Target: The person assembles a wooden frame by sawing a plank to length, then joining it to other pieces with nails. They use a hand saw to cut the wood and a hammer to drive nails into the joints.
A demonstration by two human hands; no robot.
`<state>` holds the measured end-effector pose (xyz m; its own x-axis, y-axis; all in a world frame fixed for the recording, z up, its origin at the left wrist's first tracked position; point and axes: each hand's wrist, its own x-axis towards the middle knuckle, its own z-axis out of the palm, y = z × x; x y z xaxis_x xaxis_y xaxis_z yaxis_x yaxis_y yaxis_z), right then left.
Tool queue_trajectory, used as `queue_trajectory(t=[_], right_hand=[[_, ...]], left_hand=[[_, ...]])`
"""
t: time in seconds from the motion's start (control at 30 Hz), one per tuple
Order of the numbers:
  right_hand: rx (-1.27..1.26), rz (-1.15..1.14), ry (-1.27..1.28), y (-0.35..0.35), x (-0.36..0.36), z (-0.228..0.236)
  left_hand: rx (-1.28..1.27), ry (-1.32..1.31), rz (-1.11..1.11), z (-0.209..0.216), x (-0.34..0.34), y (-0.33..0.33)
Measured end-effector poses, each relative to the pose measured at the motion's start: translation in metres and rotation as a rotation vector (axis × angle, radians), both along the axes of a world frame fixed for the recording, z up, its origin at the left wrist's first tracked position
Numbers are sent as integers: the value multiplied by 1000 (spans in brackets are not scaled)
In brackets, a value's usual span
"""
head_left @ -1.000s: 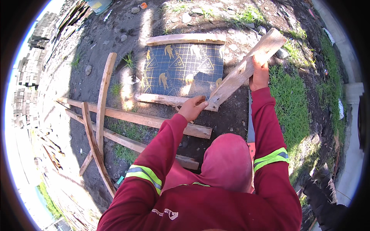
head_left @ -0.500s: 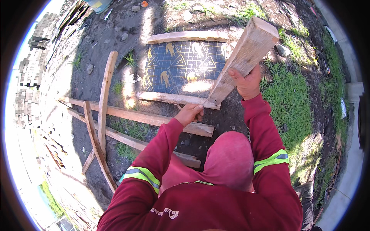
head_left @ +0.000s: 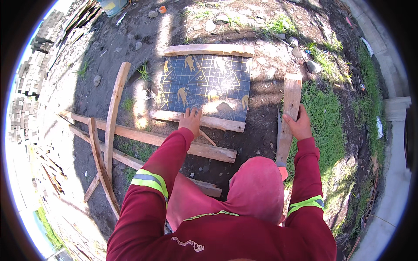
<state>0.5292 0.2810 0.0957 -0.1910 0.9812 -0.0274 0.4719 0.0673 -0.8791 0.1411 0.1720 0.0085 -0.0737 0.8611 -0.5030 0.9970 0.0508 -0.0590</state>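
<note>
A dark panel (head_left: 204, 95) with a yellow grid and yellow figures lies on the ground ahead of me. One wooden strip (head_left: 209, 50) runs along its far edge and another wooden strip (head_left: 222, 124) along its near edge. My left hand (head_left: 190, 120) rests on the near strip, fingers stretched over it toward the panel. To the right, my right hand (head_left: 299, 124) grips a short wooden board (head_left: 291, 100), thumb on its left side. A handsaw (head_left: 282, 172) with an orange handle lies partly hidden beneath that board. A thin stick (head_left: 207, 138) shows beside my left hand.
Long timbers (head_left: 213, 152) lie to the near left, crossed by an upright-looking plank (head_left: 115, 104) and another plank (head_left: 99, 161). Grass (head_left: 324, 126) grows at the right, beside a stone (head_left: 313, 67). A bucket (head_left: 114, 6) stands at the far left.
The short board has come down from its raised tilt beside the panel to the right, by the grass. My left hand has shifted left along the near strip, its fingers now spread.
</note>
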Motion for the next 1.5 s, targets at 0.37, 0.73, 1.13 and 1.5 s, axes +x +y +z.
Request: queue_trajectory(t=[0.37,0.73,1.13,1.5], right_hand=[[-585,160,-621,-117,14,-83],[-1068,-66,589,36,-118,-124],[-76,-253,318,70,-158,-32],[429,113,309,33,-150,-4]], left_hand=[[266,-397,-265,65,3,14],[319,-669,-284,96,11,-64],[588,-464,-234,64,34,-36],[1415,-141,-130,266,-8,45]])
